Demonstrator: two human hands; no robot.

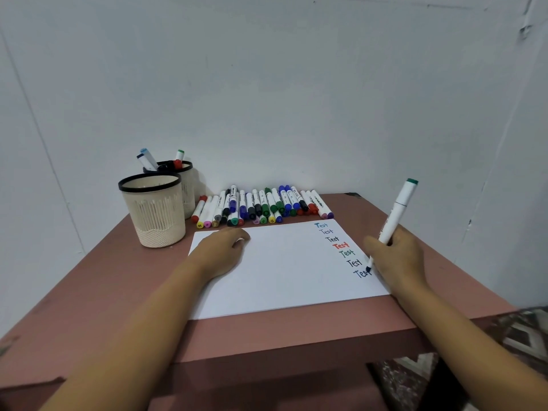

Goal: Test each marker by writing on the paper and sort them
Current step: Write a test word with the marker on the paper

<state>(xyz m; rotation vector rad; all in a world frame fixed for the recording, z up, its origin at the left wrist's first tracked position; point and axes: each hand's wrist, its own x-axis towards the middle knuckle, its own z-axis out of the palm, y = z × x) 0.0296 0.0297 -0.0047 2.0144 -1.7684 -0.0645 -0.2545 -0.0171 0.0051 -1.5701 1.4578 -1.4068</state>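
- My right hand [397, 253] grips a white-barrelled marker [398, 209], fingers curled round its lower part. Its green end points up and its dark tip touches the paper [281, 277].
- The smooth white sheet lies flat on a matte reddish-brown table [267, 336]. A column of "Test" words runs down beside its right edge.
- My left hand [219, 250] rests palm down on the sheet's far left corner, fingers relaxed, holding nothing.
- A row of markers [261, 207], white cylinders with coloured caps, lies along the far edge.
- Two cream ribbed plastic cups have black rims. The rear cup [186, 185] holds several markers; the front cup [155, 212] hides its bottom.
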